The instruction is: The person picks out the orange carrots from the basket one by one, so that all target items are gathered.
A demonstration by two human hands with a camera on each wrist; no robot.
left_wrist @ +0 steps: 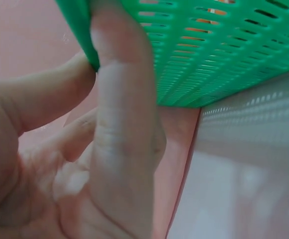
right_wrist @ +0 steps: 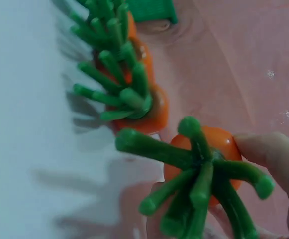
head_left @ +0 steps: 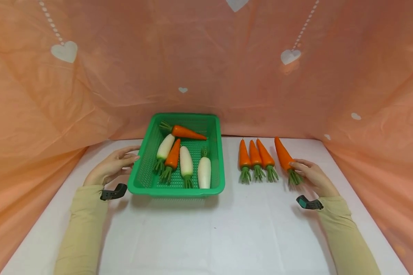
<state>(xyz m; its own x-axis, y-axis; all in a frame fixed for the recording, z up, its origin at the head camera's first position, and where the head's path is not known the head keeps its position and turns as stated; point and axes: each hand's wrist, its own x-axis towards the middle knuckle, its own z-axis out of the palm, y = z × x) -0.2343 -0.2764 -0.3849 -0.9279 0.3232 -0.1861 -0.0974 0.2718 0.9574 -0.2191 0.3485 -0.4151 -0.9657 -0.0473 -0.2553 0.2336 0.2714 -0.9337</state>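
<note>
My right hand (head_left: 313,176) pinches an orange carrot (head_left: 283,152) near its leafy end, at the right of the table. In the right wrist view the green stems of the held carrot (right_wrist: 200,172) point toward the camera, with fingers on both sides of its top. At the left, my left hand (head_left: 115,165) grips the rim of a green plastic basket (head_left: 176,193). The left wrist view has the thumb at the edge of the basket (left_wrist: 184,55) and a finger against its slotted wall. In the basket lie white radishes (head_left: 186,159) and two carrots (head_left: 189,133).
Three more carrots (head_left: 256,158) lie side by side between the basket and my right hand, green tops toward me. A white cloth covers the table (head_left: 213,233). Pink curtains (head_left: 206,65) with white hearts hang behind and at both sides.
</note>
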